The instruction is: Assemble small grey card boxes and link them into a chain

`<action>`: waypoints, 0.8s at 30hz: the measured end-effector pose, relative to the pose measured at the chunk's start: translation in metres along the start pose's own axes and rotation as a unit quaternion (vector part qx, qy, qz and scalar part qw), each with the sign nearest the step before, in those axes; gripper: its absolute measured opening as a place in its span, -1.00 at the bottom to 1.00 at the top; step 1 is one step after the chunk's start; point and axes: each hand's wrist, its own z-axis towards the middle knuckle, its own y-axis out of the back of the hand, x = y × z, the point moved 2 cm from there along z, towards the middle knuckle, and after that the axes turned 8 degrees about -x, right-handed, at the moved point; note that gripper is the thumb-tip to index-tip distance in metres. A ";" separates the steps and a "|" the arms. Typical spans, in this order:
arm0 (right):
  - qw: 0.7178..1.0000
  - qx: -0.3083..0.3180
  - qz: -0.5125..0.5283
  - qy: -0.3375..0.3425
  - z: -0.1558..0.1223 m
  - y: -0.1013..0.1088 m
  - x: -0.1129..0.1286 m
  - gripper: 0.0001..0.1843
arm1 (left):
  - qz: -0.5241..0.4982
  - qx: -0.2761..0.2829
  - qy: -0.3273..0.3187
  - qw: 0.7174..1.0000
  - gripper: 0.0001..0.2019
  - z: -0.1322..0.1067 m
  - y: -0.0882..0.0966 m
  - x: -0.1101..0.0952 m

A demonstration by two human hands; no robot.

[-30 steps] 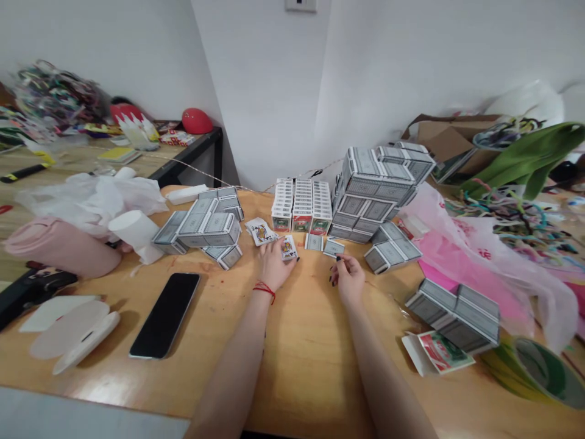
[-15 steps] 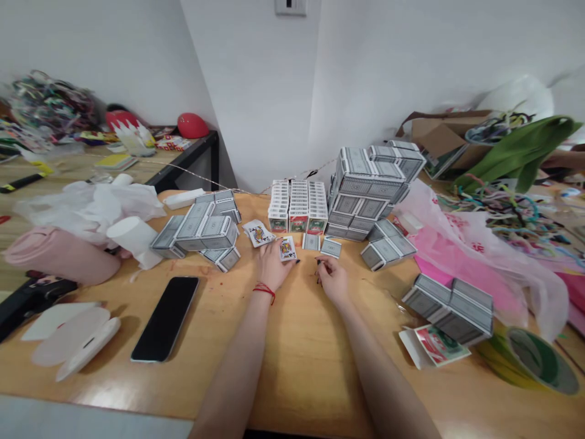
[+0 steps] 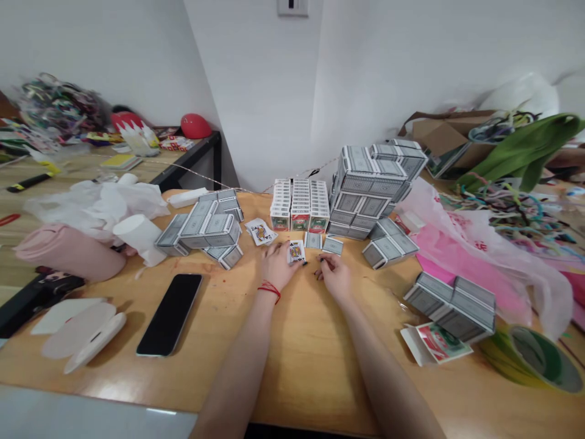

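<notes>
My left hand (image 3: 276, 265), with a red string on its wrist, grips a small deck of playing cards (image 3: 296, 250) whose top card is a face card turned up. My right hand (image 3: 334, 274) is just right of it, fingers curled in and no card visible in them. Behind the left hand, a loose fan of face-up playing cards (image 3: 261, 232) lies on the table. Two grey-backed piles, a left one (image 3: 313, 240) and a right one (image 3: 333, 245), lie beyond my hands. Rows of card boxes (image 3: 300, 207) stand behind them.
A tall stack of grey card boxes (image 3: 365, 189) rises at the back right, with a lower pile (image 3: 205, 225) at left. A phone (image 3: 170, 314) lies left of my arm. An open card box (image 3: 441, 342) and tape roll (image 3: 532, 360) are at right.
My left hand has moved slightly right with the deck, closer to my right hand. The right hand stays curled in nearly the same place. The view has shifted a little.
</notes>
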 end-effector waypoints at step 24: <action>0.938 0.201 0.230 -0.167 -0.007 -0.010 0.013 -0.61 | -0.081 -0.086 -0.032 0.993 -0.73 0.003 -0.002 0.017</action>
